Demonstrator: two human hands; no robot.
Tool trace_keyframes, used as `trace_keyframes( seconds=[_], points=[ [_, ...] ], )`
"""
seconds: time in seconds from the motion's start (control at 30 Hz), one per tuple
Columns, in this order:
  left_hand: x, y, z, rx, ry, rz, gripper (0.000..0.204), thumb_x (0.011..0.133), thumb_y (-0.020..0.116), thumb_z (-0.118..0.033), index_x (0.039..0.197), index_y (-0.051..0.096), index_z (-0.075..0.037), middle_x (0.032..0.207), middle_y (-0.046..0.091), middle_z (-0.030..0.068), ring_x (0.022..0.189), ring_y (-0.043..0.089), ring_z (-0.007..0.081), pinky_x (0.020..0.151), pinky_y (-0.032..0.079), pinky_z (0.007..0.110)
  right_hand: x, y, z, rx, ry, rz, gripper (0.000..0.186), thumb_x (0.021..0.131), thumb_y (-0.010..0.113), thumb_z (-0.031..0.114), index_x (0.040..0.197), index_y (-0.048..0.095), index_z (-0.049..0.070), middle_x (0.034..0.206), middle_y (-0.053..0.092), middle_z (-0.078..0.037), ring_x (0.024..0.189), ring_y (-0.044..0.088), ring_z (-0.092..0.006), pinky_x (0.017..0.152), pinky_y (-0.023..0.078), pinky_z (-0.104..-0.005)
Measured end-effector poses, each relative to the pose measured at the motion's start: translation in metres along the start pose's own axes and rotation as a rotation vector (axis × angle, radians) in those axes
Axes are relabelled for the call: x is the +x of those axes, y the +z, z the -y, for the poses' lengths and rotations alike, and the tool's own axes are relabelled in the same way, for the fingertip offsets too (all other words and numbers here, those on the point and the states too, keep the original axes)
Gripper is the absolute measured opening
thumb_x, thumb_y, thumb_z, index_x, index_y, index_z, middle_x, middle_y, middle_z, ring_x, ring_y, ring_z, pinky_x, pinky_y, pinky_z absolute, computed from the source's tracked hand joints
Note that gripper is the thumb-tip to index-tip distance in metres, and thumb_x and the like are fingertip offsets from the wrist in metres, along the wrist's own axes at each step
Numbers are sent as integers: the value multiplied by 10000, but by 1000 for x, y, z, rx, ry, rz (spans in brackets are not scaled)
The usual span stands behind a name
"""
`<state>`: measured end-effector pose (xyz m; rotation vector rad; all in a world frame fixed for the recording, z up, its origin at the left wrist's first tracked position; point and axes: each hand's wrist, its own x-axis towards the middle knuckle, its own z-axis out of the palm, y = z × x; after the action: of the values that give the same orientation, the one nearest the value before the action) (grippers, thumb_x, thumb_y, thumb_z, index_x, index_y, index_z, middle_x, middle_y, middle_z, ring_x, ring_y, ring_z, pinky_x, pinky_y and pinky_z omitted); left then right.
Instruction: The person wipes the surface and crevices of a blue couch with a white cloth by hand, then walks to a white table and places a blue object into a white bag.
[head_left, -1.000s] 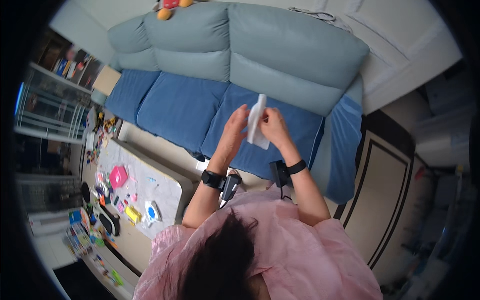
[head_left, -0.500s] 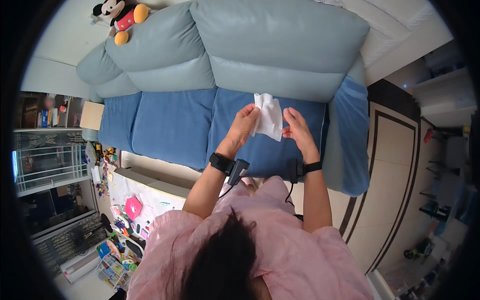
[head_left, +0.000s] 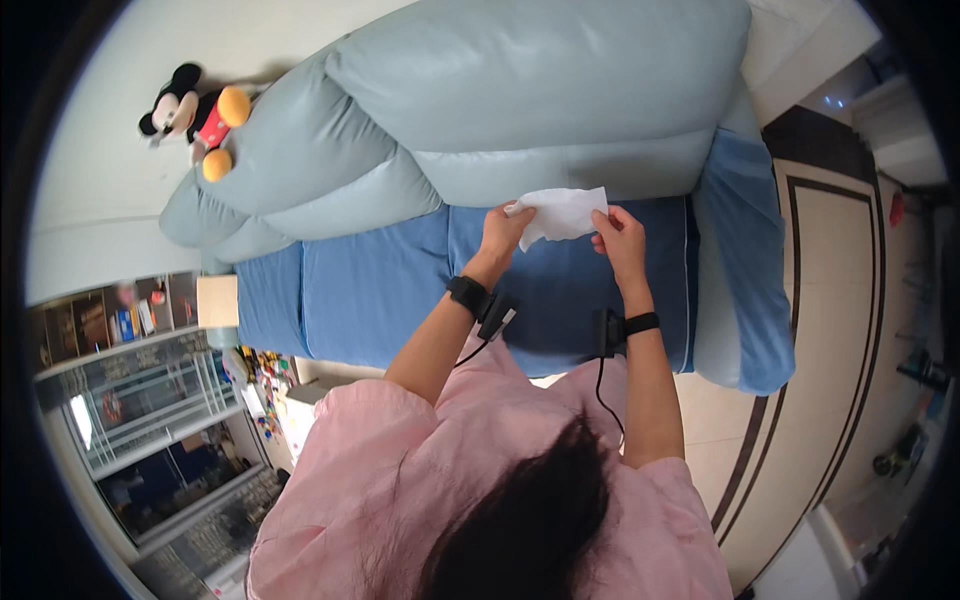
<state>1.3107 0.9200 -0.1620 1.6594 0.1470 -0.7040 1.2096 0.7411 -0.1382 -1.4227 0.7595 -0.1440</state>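
The person stood over a sofa (head_left: 560,130), both arms raised in front of the chest. Between the hands hung a white cloth (head_left: 562,212), stretched roughly level and slightly crumpled, held in the air above the blue seat cushion (head_left: 400,290) and in front of the pale backrest.

The left hand (head_left: 503,232) gripped the cloth's left end, fingers curled and pinching the edge against the thumb. The right hand (head_left: 620,238) gripped the right end in like manner, fingertips pressed together on the upper corner. Neither hand touched the sofa. The cloth's lower edge sagged between the two grips and hung clear of the cushion.

Each wrist carried a black band with a small black unit; a thin cable ran down from each toward the body. The person wore a pink top (head_left: 470,470).

The sofa comprised pale grey-blue back cushions over darker blue seats, with a blue armrest (head_left: 745,270) at its right end. A plush toy (head_left: 195,115) in black, red and yellow lay on the backrest's far left end, well apart from the hands. A metal rack (head_left: 150,410) stood at the left of the view, its contents too blurred to identify. Tiled floor (head_left: 830,330) with dark border lines lay to the right of the sofa.
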Motion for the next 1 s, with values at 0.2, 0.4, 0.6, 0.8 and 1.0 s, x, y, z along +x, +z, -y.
trace_keyframes(
  seconds=[0.2, 0.4, 0.6, 0.8, 1.0],
  points=[
    [97, -4, -4, 142, -13, -99, 277, 863, 672, -203, 1011, 664, 31, 865, 686, 86, 725, 632, 144, 606, 503, 298, 68, 48, -36, 111, 14, -171, 259, 907, 636, 218, 976, 673, -29, 775, 634, -51, 657, 617, -99, 554, 549, -235],
    [177, -41, 34, 5, -151, -10, 241, 897, 625, -253, 932, 607, -15, 705, 615, 60, 531, 585, 130, 444, 456, 252, 136, 134, -100, 262, 53, -410, 355, 899, 647, 158, 1173, 537, -38, 860, 608, -100, 740, 642, -154, 595, 574, -271],
    [186, -85, 43, 87, 56, -2, 212, 892, 588, -161, 930, 619, 46, 693, 653, 100, 493, 613, 148, 422, 492, 257, 143, 233, -125, 376, -120, -436, 331, 880, 639, 84, 1130, 452, -26, 874, 613, -122, 725, 631, -176, 605, 531, -302],
    [182, -130, 36, 271, -74, -171, 326, 898, 655, -277, 893, 639, 48, 634, 629, 86, 483, 609, 120, 388, 463, 225, 164, 243, -113, 230, 6, -256, 115, 857, 622, 68, 880, 619, -44, 762, 661, -116, 704, 646, -211, 668, 509, -338],
    [193, -78, 54, 97, 135, 36, 286, 941, 578, -211, 1049, 598, 53, 758, 666, 118, 583, 675, 189, 424, 512, 259, 166, 222, -119, 20, -66, -410, 147, 856, 607, 62, 949, 628, -49, 848, 683, -159, 778, 643, -325, 758, 495, -397]
  ],
)
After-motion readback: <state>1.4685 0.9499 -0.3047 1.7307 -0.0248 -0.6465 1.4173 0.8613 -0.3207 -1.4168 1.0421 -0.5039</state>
